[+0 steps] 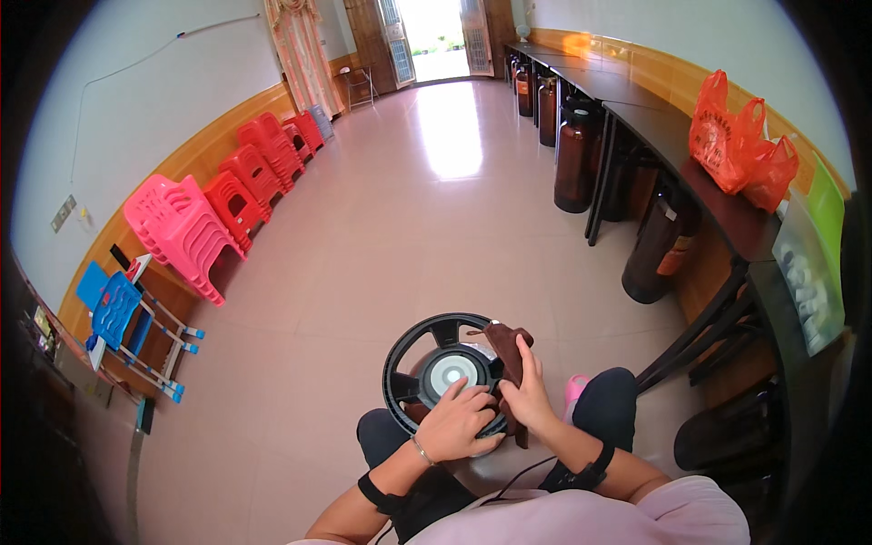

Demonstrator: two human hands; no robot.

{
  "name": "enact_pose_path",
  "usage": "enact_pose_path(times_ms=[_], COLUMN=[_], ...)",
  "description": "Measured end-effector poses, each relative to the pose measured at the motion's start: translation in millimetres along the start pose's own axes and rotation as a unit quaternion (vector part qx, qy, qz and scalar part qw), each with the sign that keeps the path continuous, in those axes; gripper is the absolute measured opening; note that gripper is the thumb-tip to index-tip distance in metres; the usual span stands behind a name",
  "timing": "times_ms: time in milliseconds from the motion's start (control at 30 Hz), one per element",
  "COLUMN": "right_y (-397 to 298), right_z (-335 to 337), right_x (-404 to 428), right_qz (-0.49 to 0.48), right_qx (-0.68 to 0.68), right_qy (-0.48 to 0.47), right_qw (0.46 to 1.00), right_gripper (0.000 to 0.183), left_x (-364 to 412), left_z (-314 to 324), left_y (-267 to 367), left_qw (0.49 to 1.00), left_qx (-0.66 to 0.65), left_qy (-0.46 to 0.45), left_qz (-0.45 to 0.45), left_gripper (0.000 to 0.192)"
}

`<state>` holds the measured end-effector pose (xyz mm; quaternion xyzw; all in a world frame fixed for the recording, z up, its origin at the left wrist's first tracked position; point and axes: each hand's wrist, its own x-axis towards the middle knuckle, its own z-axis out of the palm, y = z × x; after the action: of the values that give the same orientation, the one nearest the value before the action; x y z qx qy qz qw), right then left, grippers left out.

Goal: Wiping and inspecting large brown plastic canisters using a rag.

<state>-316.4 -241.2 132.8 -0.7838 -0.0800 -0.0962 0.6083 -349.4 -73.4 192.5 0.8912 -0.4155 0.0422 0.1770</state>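
A round black spoked frame, resembling a loudspeaker basket, lies around my knees with a pale disc at its hub. My left hand spreads over the lower part of the frame, fingertips by the hub and thumb near the lower rim. At the frame's right side, my right hand grips a dark brown cloth against the rim. The cloth drapes over that rim and hangs down below it. What lies beneath the frame is mostly hidden by it and by my hands.
Tables line the right wall, with red plastic bags on top and large brown bottles underneath. Stacked pink stools and red stools stand along the left wall, near a blue folding chair. Tiled floor lies ahead.
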Motion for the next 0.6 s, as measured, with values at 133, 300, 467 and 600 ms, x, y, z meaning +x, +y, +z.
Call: enact_pose_path(times_ms=[133,300,467,600], right_y=[11.1,11.1,14.6,-25.7], right_z=[-11.6,-41.1,-58.1,-59.9], right_x=[33.4,86.5,134.9,140.4], right_qz=[0.013,0.031,0.024,0.109], right_qx=[0.015,0.039,-0.012,0.014], right_qy=[-0.085,-0.271,-0.406,-0.425], right_qw=[0.996,0.961,0.914,0.899], right_gripper=[0.078,0.078,0.083,0.081], left_x=[3.2,-9.5,-17.4,-12.2], left_z=[2.8,-22.6,-27.6,-5.9], left_y=[3.3,-7.3,-23.1,-15.6], left_qw=[0.998,0.999,0.996,0.995], left_qx=[-0.025,-0.004,0.064,0.093], left_qy=[-0.033,-0.016,-0.048,-0.009], left_qz=[-0.044,-0.033,-0.03,-0.039], left_gripper=[0.04,0.071,0.082,0.075])
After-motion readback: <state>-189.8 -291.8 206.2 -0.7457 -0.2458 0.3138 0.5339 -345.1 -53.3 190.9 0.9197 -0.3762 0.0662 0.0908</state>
